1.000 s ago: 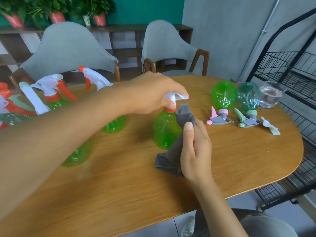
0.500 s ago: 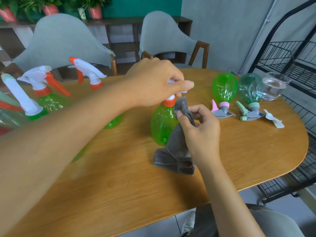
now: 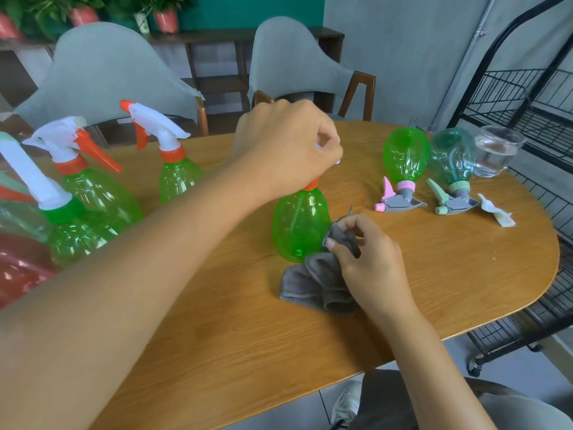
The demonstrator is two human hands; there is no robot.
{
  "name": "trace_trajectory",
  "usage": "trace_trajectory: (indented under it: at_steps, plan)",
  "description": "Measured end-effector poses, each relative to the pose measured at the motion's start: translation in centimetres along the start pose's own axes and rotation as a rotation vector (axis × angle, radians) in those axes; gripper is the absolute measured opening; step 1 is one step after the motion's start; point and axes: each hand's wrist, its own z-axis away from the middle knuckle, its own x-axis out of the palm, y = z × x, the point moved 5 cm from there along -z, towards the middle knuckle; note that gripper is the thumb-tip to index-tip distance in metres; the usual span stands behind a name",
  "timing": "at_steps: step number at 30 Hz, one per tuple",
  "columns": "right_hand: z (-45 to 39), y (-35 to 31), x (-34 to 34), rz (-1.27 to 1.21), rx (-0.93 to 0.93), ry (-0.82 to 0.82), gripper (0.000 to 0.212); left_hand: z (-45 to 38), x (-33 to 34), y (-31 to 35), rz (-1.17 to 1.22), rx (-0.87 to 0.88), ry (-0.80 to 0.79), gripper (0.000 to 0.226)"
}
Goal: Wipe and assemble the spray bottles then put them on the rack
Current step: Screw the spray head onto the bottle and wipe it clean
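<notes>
The green bottle (image 3: 300, 226) stands upright near the middle of the wooden table (image 3: 434, 290), long axis vertical, base on the tabletop, orange collar at the top. The left hand (image 3: 286, 147) is closed over its white spray head, fingers curled down around it; which way the nozzle points cannot be told under the hand.

The right hand (image 3: 370, 262) is just right of the bottle's lower body. Its thumb and fingers pinch the upper fold of a grey cloth (image 3: 316, 279); the rest of the cloth lies bunched on the table, touching the bottle's base at the right.

To the left, three more assembled bottles stand upright. One with an orange trigger (image 3: 178, 169) has its nozzle pointing left and away. A second with an orange trigger (image 3: 93, 187) has its nozzle pointing left. A third with a green collar (image 3: 66, 231) stands at the left edge.

To the right, two bottles rest inverted on their spray heads, bases tilted up and away: a green one with a pink trigger (image 3: 404, 159) and a pale teal one with a light green trigger (image 3: 451, 159). A glass of water (image 3: 496, 152) stands just beyond them. A small white piece (image 3: 496, 212) lies near the table's right end.

The table has a rounded right end. A black wire rack (image 3: 533, 97) stands beside it. Two grey chairs (image 3: 294, 63) face the far side, before a teal wall with potted plants (image 3: 164, 17).
</notes>
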Motion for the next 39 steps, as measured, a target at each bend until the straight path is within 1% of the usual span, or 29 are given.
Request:
trace_trajectory:
  at_steps: [4,7,9,12,16,20,23,25,27,31,33,36,39]
  plan:
    - [0.3,0.1,0.2,0.046,0.025,-0.030,0.040,-0.1,-0.1,0.1,0.044,-0.032,-0.017,0.024]
    - [0.2,0.1,0.5,0.117,0.034,-0.069,0.042,-0.3,-0.1,0.0,0.076,-0.057,-0.053,0.027]
    - [0.1,0.0,0.6,0.135,0.022,-0.063,0.041,-0.4,-0.1,0.0,0.076,-0.059,-0.075,0.030]
    - [0.0,-0.3,0.1,0.093,0.026,0.038,0.039,-0.8,-0.1,0.2,0.115,-0.065,-0.103,0.033]
    - [-0.4,-1.7,-1.3,-0.109,0.076,0.221,0.033,-1.7,0.1,0.3,0.163,-0.044,-0.177,0.042]
    - [-0.7,-3.4,-1.7,-0.283,0.087,0.296,0.029,-2.2,0.5,0.4,0.148,-0.001,-0.174,0.053]
    - [-0.7,-3.7,-0.9,-0.321,0.117,0.322,0.033,-2.1,1.0,0.5,0.168,0.002,-0.185,0.057]
    - [-0.7,-3.9,-0.3,-0.273,0.104,0.338,0.034,-2.0,1.4,0.4,0.175,-0.012,-0.166,0.055]
    - [-0.5,-4.3,-0.1,-0.174,0.040,0.379,0.034,-1.9,1.7,0.4,0.175,-0.016,-0.135,0.053]
    - [0.7,-5.3,0.4,0.081,-0.175,0.492,0.041,-2.0,1.9,0.3,0.177,-0.027,-0.112,0.050]
    - [1.1,-5.5,0.7,0.195,-0.288,0.543,0.041,-2.0,1.9,0.3,0.178,-0.028,-0.110,0.049]
    - [1.3,-5.4,0.9,0.196,-0.333,0.551,0.035,-2.0,1.9,0.2,0.186,-0.018,-0.126,0.053]
    - [1.0,-5.1,0.6,0.067,-0.222,0.526,0.027,-2.1,1.9,0.3,0.181,0.011,-0.176,0.061]
